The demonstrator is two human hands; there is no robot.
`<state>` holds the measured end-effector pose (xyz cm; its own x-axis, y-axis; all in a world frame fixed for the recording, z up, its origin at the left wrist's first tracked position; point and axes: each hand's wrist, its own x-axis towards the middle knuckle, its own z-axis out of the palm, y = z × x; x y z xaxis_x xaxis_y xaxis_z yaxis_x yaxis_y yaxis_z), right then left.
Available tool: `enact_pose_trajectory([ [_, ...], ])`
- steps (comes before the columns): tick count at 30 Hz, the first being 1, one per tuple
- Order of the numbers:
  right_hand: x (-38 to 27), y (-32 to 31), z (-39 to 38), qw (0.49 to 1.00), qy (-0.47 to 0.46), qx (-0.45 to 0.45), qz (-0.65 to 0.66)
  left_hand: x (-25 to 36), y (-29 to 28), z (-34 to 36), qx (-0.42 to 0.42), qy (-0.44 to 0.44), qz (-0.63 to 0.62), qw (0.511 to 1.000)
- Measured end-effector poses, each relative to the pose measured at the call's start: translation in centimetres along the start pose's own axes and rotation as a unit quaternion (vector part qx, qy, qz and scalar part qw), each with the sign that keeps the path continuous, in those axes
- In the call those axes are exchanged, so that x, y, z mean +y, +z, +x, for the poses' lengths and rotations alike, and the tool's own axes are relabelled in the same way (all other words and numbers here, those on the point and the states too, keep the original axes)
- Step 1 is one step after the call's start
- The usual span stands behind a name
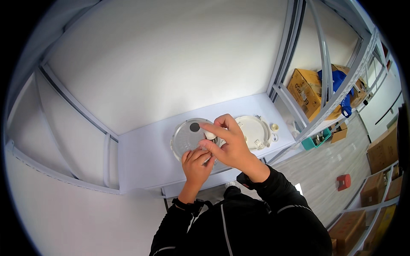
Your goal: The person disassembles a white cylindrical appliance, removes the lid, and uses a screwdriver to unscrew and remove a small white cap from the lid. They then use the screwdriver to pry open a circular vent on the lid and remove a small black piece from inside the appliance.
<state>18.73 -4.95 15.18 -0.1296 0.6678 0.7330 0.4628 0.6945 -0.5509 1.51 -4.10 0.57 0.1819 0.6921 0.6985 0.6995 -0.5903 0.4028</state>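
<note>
Between the thumb and forefinger of my right hand (pixel 234 144) is a small white-topped cylindrical piece (pixel 209 135) with a dark band beneath. My left hand (pixel 197 164) sits just below, its fingers curled together; what lies in them is mostly hidden. Under both hands a round greyish disc (pixel 180 141) with a pale rim lies on the white table (pixel 147 149). A dark round spot (pixel 194 127) marks its far part. To the right rests a shallow white round housing (pixel 252 127) with small fittings inside, partly covered by my right hand.
Small round pieces (pixel 274 127) lie beside the housing near the table's right end. Metal frame posts (pixel 284 47) enclose the table. Beyond stand cardboard boxes (pixel 305 89), a teal bin (pixel 317 140) and a red stool (pixel 343 182). Shelves with boxes (pixel 372 190) line the right.
</note>
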Motion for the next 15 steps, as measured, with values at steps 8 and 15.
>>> enact_pose_trajectory([
  [8,0.59,0.01,0.17,0.998,-0.026,-0.028,0.049,0.58,-0.39,0.52,-0.010,-0.004,-0.001,1.000],
  [15,0.87,0.17,0.55,0.993,0.017,0.011,0.115,0.19,-0.02,0.19,-0.016,-0.008,-0.014,1.000],
])
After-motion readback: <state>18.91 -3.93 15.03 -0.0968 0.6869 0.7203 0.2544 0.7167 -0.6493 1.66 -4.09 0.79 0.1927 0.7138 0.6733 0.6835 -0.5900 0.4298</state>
